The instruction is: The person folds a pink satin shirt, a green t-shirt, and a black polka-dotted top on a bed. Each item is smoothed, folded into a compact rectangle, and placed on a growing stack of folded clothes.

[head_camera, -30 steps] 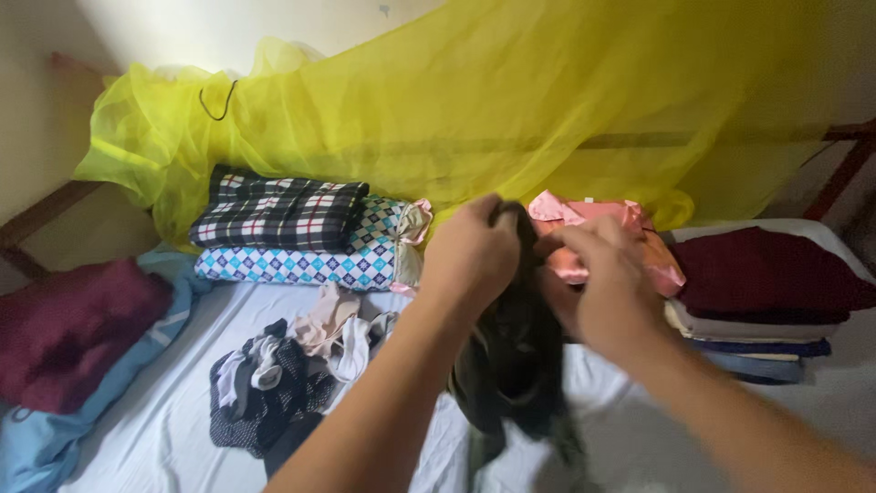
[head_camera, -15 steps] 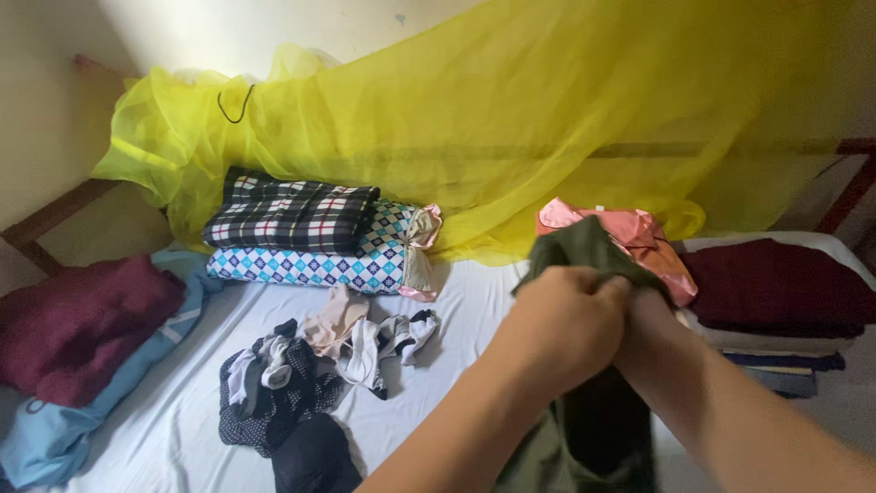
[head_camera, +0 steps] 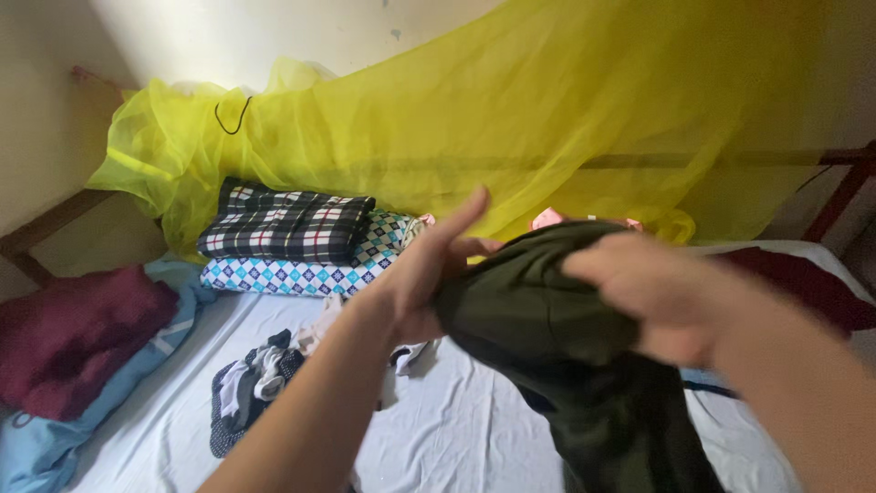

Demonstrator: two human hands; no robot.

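A dark olive garment (head_camera: 547, 319) hangs between both my hands above a bed with a white sheet (head_camera: 456, 429). My left hand (head_camera: 424, 274) grips its left edge, forefinger pointing up. On the right, my right hand (head_camera: 652, 288) holds the top of the cloth and is blurred by motion. The rest of the garment drapes down toward the bottom of the view.
A yellow mosquito net (head_camera: 511, 119) hangs behind. A checked black-and-white cloth (head_camera: 287, 224) lies on a blue diamond-patterned pillow (head_camera: 301, 274). Loose small garments (head_camera: 260, 379) lie on the sheet. A maroon cloth (head_camera: 78, 333) sits at left, a maroon folded stack (head_camera: 835, 288) at right.
My hands, pressed together low on the garment half a second ago, have moved apart and up, spreading the olive cloth. It now hides the pink garment behind.
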